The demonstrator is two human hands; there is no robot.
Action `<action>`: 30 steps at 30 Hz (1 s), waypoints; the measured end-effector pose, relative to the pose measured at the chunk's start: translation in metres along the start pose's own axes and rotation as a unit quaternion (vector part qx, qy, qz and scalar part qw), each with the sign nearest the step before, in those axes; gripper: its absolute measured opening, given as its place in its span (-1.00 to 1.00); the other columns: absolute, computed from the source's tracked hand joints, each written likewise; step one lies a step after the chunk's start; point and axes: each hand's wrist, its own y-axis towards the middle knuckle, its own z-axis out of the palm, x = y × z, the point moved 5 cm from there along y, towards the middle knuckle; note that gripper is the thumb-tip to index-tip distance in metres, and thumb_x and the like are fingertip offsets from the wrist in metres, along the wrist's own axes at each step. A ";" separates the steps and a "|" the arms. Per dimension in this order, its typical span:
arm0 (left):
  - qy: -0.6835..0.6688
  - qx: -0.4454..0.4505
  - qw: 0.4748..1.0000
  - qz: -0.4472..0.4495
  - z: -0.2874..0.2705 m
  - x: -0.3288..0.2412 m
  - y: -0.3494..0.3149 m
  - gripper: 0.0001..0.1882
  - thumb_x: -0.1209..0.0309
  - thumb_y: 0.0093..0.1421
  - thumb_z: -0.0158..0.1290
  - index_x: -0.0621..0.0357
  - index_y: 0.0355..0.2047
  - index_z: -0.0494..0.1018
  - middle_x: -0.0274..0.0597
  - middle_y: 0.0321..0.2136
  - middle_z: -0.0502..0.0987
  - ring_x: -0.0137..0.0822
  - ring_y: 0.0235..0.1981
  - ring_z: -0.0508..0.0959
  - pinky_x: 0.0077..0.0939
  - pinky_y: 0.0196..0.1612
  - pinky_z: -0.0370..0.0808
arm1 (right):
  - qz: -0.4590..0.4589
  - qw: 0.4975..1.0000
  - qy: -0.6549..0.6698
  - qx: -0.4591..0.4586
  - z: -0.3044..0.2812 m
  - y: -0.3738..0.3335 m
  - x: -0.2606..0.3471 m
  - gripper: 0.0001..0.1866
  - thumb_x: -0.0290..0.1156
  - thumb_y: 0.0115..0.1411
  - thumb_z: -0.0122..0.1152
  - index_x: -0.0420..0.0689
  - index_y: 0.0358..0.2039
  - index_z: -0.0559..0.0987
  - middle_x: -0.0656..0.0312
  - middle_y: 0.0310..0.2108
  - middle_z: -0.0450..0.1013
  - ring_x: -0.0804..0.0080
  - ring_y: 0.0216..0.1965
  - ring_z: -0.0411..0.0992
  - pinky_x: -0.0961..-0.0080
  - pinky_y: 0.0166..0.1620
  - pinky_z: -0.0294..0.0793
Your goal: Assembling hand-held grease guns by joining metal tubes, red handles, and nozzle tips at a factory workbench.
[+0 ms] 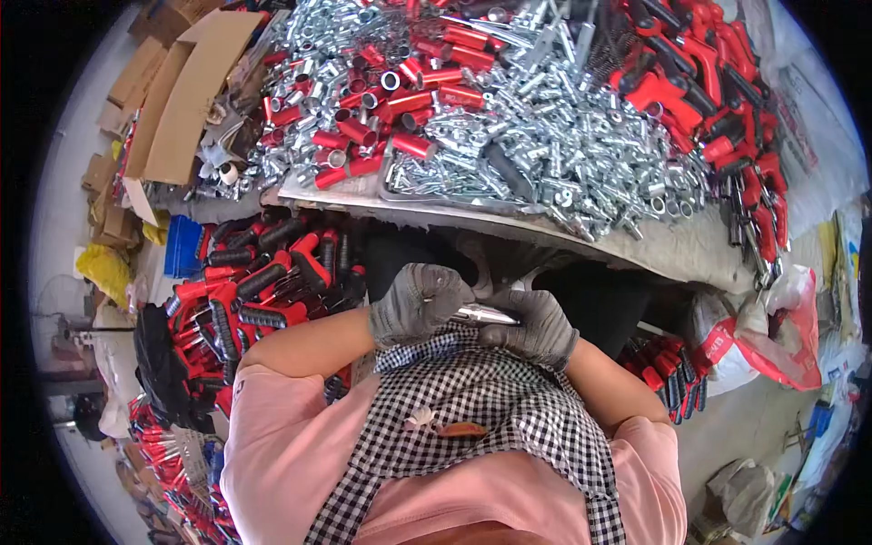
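Observation:
Both hands wear grey gloves and meet in front of my checked apron, just short of the table's near edge. Between them lies a shiny silver metal tube (486,314), roughly level, its right end pointing at my right palm. My left hand (420,302) is closed, its fingers pinched at the tube's left end. My right hand (531,327) curls round the other end, thumb along the near side. Whether a smaller part sits in the left fingertips is hidden by the glove.
A heap of small silver metal parts (554,136) and red tubes (404,102) covers the table (672,250). Red-and-black handled tools (695,68) pile at its right end. More such tools (263,291) fill the space at my left. A cardboard box (195,100) stands far left.

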 end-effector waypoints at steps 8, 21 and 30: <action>0.390 -0.123 0.912 -0.029 -0.094 -0.003 0.071 -0.79 0.40 0.02 0.15 0.21 -0.34 0.46 0.00 -0.41 0.53 -0.05 -0.36 0.55 -0.24 -0.27 0.48 | 0.028 0.991 0.015 -0.126 -0.027 -0.004 -0.016 -0.59 -0.31 0.03 0.41 -0.30 -0.17 0.55 0.27 -0.44 0.50 0.63 -0.42 0.44 0.63 -0.34 0.47; 0.492 0.047 0.853 -0.168 -0.114 0.043 0.115 -0.60 0.43 0.00 0.02 0.30 -0.11 0.36 0.23 -0.34 0.51 0.13 -0.24 0.53 -0.12 -0.17 0.43 | 0.027 0.986 -0.049 -0.158 -0.035 -0.013 -0.008 -0.57 -0.21 -0.01 0.40 -0.20 -0.18 0.59 0.07 -0.38 0.57 0.43 -0.33 0.54 0.50 -0.22 0.49; 0.542 0.035 0.814 -0.206 -0.119 0.047 0.121 -0.66 0.42 -0.07 0.06 0.29 -0.24 0.42 0.23 -0.34 0.52 0.11 -0.24 0.53 -0.15 -0.17 0.45 | 0.020 0.986 -0.083 -0.146 -0.030 -0.022 0.007 -0.53 -0.13 0.00 0.39 -0.21 -0.17 0.59 0.07 -0.36 0.58 0.47 -0.32 0.54 0.53 -0.21 0.50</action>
